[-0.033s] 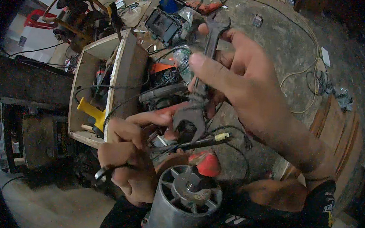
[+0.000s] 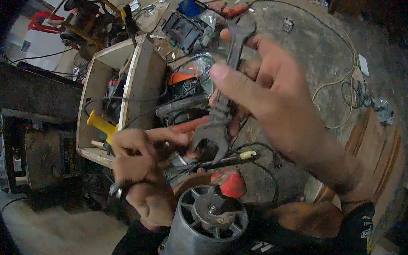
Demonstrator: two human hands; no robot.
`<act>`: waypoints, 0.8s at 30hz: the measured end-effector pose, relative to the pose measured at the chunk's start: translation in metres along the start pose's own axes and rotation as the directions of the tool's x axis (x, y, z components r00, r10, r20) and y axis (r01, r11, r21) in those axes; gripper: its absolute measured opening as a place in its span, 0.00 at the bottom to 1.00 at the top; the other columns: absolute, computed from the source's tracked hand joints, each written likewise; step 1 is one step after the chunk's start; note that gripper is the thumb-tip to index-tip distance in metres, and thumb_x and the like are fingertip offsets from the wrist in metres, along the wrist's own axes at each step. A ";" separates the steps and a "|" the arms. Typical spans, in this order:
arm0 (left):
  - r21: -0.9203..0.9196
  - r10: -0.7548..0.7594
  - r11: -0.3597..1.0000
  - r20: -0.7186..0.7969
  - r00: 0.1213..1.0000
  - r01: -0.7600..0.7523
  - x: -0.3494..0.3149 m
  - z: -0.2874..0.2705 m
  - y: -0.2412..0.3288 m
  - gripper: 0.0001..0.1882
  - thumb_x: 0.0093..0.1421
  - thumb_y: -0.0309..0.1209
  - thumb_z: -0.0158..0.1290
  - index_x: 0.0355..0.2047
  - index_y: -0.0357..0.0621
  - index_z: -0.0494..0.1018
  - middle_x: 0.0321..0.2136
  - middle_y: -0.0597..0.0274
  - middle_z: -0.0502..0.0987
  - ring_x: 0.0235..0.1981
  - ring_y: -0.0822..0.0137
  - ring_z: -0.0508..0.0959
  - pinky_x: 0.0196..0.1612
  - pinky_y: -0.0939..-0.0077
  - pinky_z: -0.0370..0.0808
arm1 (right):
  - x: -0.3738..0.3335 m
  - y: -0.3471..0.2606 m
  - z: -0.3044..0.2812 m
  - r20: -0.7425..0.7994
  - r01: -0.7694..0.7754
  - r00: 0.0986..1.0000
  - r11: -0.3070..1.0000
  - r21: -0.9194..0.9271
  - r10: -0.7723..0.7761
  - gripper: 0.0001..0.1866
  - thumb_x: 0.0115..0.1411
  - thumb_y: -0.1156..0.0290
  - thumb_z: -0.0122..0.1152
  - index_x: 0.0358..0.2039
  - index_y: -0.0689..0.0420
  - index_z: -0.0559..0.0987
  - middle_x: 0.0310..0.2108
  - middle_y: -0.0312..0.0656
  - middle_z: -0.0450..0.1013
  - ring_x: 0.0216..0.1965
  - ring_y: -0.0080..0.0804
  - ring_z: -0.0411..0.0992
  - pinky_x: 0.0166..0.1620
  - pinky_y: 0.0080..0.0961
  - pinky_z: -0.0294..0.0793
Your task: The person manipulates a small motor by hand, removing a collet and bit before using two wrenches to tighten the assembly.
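My right hand grips a dark double open-ended wrench upright, thumb across its shaft. A band-like wrapping sits round the wrench's neck, just above its larger lower jaw. My left hand is curled around a shiny metal piece, mostly hidden in the palm, whose kind I cannot make out. Its index finger reaches toward the wrench's lower jaw; I cannot tell whether it touches. Below, against my dark clothing, stands a grey cylindrical motor housing with a spoked top and central hub. A red rounded piece sits just behind it.
At left stands an open wooden box with a yellow-handled tool inside. Beyond it are a dirty machine and an open black case. Cables cross the floor, and wooden panels lie at right.
My left hand has shifted slightly, and the metal piece in it has turned a little. The wrench has moved only slightly in my right hand; the motor housing stays put.
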State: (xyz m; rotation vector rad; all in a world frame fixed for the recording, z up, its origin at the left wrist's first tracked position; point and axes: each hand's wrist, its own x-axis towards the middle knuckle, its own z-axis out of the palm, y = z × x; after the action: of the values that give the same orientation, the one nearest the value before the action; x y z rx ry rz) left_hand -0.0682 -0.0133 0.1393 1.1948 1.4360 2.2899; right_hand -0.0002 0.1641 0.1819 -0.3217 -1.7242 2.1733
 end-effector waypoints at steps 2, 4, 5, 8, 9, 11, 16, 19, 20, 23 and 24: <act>0.172 -0.167 0.970 -0.032 0.985 0.170 0.000 0.004 0.010 0.24 0.63 0.53 0.41 0.39 0.42 0.60 0.43 0.48 0.63 0.42 0.56 0.73 0.44 0.65 0.74 | -0.004 -0.002 0.002 0.047 -0.043 0.998 0.999 -0.023 0.044 0.27 0.60 0.67 0.56 0.55 0.62 0.59 0.28 0.41 0.75 0.21 0.21 0.72 0.20 0.16 0.71; 0.309 -0.165 0.936 -0.044 0.985 0.171 0.004 0.014 0.013 0.25 0.64 0.52 0.39 0.45 0.42 0.59 0.45 0.48 0.63 0.42 0.60 0.73 0.43 0.69 0.73 | -0.008 -0.002 0.013 0.040 0.038 0.999 0.999 -0.008 -0.037 0.27 0.60 0.69 0.56 0.55 0.63 0.58 0.28 0.41 0.75 0.21 0.20 0.72 0.20 0.15 0.71; 0.376 -0.134 0.916 -0.044 0.990 0.141 0.005 0.017 0.013 0.25 0.65 0.52 0.38 0.48 0.42 0.59 0.46 0.48 0.62 0.42 0.62 0.73 0.43 0.71 0.72 | -0.007 0.001 0.017 0.039 0.071 0.997 0.997 0.009 -0.071 0.27 0.60 0.70 0.56 0.56 0.63 0.58 0.28 0.41 0.75 0.21 0.20 0.71 0.20 0.15 0.70; 0.361 -0.195 0.909 -0.065 0.979 0.206 -0.003 0.015 0.013 0.34 0.63 0.54 0.39 0.58 0.41 0.52 0.45 0.49 0.63 0.40 0.65 0.72 0.42 0.74 0.71 | -0.003 -0.003 0.015 0.021 0.067 0.998 0.998 0.000 -0.067 0.27 0.60 0.71 0.56 0.56 0.63 0.58 0.30 0.43 0.74 0.23 0.21 0.72 0.19 0.15 0.71; 0.358 -0.230 0.902 -0.075 0.970 0.241 -0.002 0.018 0.014 0.36 0.62 0.56 0.40 0.59 0.40 0.50 0.45 0.49 0.64 0.41 0.65 0.72 0.42 0.74 0.71 | -0.003 -0.004 0.015 0.002 0.066 0.998 0.998 0.007 -0.066 0.25 0.59 0.72 0.56 0.54 0.63 0.58 0.29 0.43 0.74 0.22 0.21 0.71 0.18 0.16 0.71; 0.342 -0.274 0.897 -0.065 0.959 0.280 0.000 0.019 0.017 0.41 0.60 0.59 0.42 0.61 0.39 0.48 0.45 0.49 0.66 0.42 0.65 0.72 0.43 0.74 0.71 | -0.004 -0.008 0.016 -0.041 0.080 0.996 0.996 0.036 -0.078 0.22 0.58 0.74 0.56 0.48 0.64 0.59 0.26 0.44 0.74 0.17 0.22 0.69 0.16 0.19 0.68; 0.198 -0.232 0.950 -0.068 0.970 0.241 0.001 0.014 0.008 0.41 0.59 0.60 0.42 0.58 0.37 0.51 0.44 0.47 0.69 0.45 0.58 0.73 0.47 0.70 0.71 | -0.013 -0.017 0.024 -0.098 0.037 0.995 0.985 0.166 -0.021 0.19 0.58 0.73 0.56 0.46 0.64 0.62 0.26 0.44 0.74 0.18 0.23 0.71 0.16 0.19 0.68; 0.023 -0.258 0.965 -0.100 0.961 0.262 0.003 0.010 0.009 0.38 0.60 0.58 0.41 0.55 0.36 0.53 0.43 0.46 0.70 0.44 0.56 0.74 0.46 0.68 0.71 | -0.018 -0.013 0.029 -0.078 -0.121 0.984 0.920 0.373 0.161 0.20 0.59 0.69 0.56 0.48 0.62 0.64 0.29 0.43 0.74 0.22 0.26 0.73 0.19 0.20 0.71; -0.091 -0.311 0.949 -0.110 0.944 0.302 0.004 0.008 0.011 0.36 0.61 0.57 0.41 0.54 0.36 0.54 0.43 0.47 0.70 0.41 0.57 0.75 0.45 0.68 0.72 | -0.015 -0.004 0.033 -0.092 -0.155 0.972 0.882 0.444 0.216 0.17 0.58 0.70 0.56 0.44 0.62 0.65 0.26 0.43 0.74 0.20 0.26 0.72 0.18 0.21 0.71; -0.153 -0.405 0.914 -0.260 0.876 0.377 0.011 0.013 0.012 0.25 0.61 0.46 0.41 0.47 0.36 0.61 0.41 0.51 0.70 0.26 0.69 0.72 0.30 0.78 0.70 | -0.007 0.016 0.029 -0.078 -0.178 0.966 0.851 0.494 0.247 0.15 0.57 0.68 0.56 0.41 0.62 0.66 0.24 0.42 0.73 0.18 0.28 0.72 0.19 0.24 0.72; -0.089 -0.447 0.894 -0.243 0.861 0.439 0.011 0.002 0.007 0.24 0.61 0.45 0.42 0.46 0.36 0.62 0.40 0.52 0.71 0.24 0.72 0.71 0.27 0.81 0.68 | -0.004 0.019 0.025 -0.067 -0.176 0.969 0.856 0.487 0.238 0.15 0.57 0.67 0.56 0.41 0.61 0.67 0.25 0.42 0.73 0.19 0.29 0.73 0.19 0.25 0.73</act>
State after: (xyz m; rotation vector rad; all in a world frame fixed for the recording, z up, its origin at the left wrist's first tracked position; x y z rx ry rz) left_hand -0.0716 -0.0098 0.1513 0.4889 1.5550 2.1743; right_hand -0.0087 0.1366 0.1687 -0.5162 -1.0706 2.5796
